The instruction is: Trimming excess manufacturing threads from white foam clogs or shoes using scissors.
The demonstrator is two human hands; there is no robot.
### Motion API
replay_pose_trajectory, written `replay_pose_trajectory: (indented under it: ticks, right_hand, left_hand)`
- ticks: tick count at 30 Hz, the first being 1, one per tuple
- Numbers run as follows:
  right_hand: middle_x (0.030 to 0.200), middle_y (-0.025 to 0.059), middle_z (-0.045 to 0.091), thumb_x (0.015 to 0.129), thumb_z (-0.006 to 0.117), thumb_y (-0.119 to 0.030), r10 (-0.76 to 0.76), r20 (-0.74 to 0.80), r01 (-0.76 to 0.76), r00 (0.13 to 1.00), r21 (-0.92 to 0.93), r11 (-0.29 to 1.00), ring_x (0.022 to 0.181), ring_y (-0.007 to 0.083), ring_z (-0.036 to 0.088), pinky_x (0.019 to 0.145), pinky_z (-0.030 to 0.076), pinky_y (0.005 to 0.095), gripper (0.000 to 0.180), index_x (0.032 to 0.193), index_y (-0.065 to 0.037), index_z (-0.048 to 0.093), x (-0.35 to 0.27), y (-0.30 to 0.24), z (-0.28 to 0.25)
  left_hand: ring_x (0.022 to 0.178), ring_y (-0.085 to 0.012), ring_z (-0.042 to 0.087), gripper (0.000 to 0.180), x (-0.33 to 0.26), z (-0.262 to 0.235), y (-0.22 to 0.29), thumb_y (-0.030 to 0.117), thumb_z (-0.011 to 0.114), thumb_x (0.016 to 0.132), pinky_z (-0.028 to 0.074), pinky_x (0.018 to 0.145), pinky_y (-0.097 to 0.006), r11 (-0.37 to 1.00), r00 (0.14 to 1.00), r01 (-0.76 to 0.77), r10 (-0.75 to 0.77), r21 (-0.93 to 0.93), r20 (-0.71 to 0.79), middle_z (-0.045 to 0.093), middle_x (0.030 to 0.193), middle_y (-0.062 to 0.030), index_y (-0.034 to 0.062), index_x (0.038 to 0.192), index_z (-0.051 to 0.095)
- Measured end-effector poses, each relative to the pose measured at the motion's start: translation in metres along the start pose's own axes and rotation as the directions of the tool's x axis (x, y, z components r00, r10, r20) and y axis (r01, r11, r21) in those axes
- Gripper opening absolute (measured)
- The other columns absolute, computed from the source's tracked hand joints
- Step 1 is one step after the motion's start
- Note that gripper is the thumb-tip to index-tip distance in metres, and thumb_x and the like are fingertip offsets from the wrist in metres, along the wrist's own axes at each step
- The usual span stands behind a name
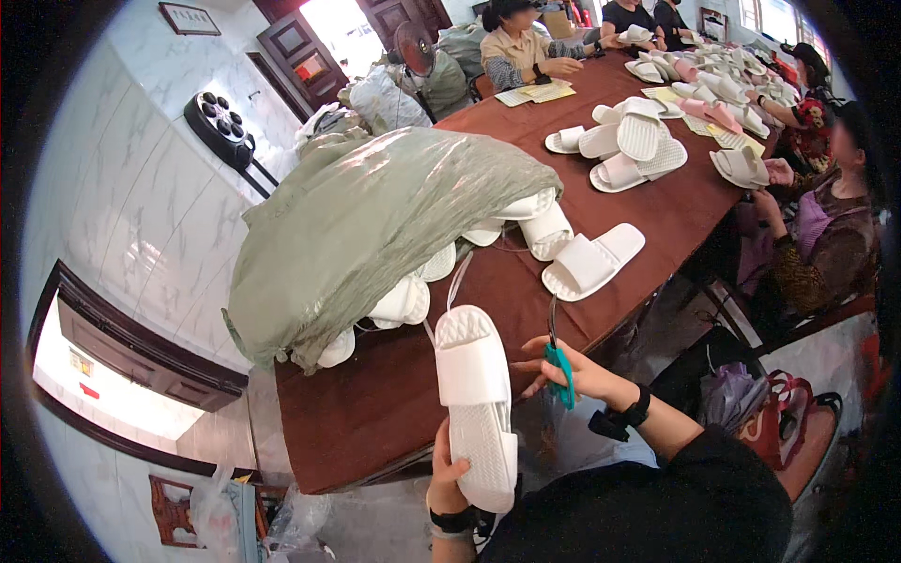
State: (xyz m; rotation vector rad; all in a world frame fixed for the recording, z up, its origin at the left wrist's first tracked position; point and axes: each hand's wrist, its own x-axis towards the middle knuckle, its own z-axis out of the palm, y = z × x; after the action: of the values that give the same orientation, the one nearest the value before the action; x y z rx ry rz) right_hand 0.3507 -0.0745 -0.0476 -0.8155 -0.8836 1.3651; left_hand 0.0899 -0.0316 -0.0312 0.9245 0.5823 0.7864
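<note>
A white slipper (474, 394) stands nearly upright, toe end up, with my left hand (446, 479) closed around its heel end. Thin pale strands show near its toe. To the right, my right hand (591, 377) is closed on the teal handles of a pair of scissors (560, 373), whose dark blades point away from me. Beyond the blades another white slipper (593, 261) lies on the brown-covered table (502, 293). More white slippers (546, 231) poke out from under a big green plastic sack (375, 211) on the left of the table.
Further along the table lie white slippers (633, 141), with white and pink ones beyond. Co-workers sit along both sides, one at the far left (526, 52) and one at the right (826, 216) holding slippers. Bags (784, 413) rest on a seat at my right. Sacks (389, 98) stand behind the table.
</note>
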Motion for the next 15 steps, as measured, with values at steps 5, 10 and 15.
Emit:
replay_pose_trajectory:
  ticks: [5,10,15]
  right_hand:
    - [0.115,0.0109,0.055,0.087,0.065,-0.03,-0.142,-0.019,0.135,0.99,-0.211,0.968,0.101,0.0159,0.054,0.085,0.046,0.0312,0.06,0.13,-0.002,0.036,0.007,-0.002,0.024]
    - [0.107,0.0068,0.057,0.08,0.073,-0.031,0.041,0.105,0.013,0.994,-0.469,0.883,0.099,0.013,0.052,0.086,0.043,0.0272,0.062,0.125,-0.001,0.043,0.001,-0.021,0.033]
    - [0.104,0.0075,0.058,0.081,0.072,-0.032,-0.006,0.097,0.05,0.995,-0.46,0.887,0.094,0.0122,0.052,0.081,0.045,0.0284,0.061,0.126,-0.001,0.044,-0.007,-0.018,0.018]
  left_hand:
    - [0.126,-0.0228,0.039,0.088,-0.009,-0.025,-0.02,0.016,0.075,0.071,0.03,0.104,-0.034,0.982,0.993,-0.026,0.004,0.187,0.119,0.041,0.135,-0.0133,-0.002,0.14,0.024]
    - [0.125,-0.0219,0.04,0.085,-0.004,-0.022,-0.032,0.009,0.076,0.071,0.032,0.104,-0.035,0.945,0.99,0.028,-0.072,0.327,0.124,0.041,0.134,-0.0118,-0.0025,0.139,0.026]
    - [0.118,-0.0232,0.047,0.087,0.008,-0.013,-0.035,0.007,0.073,0.073,0.036,0.1,-0.035,0.963,0.995,-0.058,0.034,0.263,0.097,0.048,0.128,-0.0147,-0.0016,0.141,0.019]
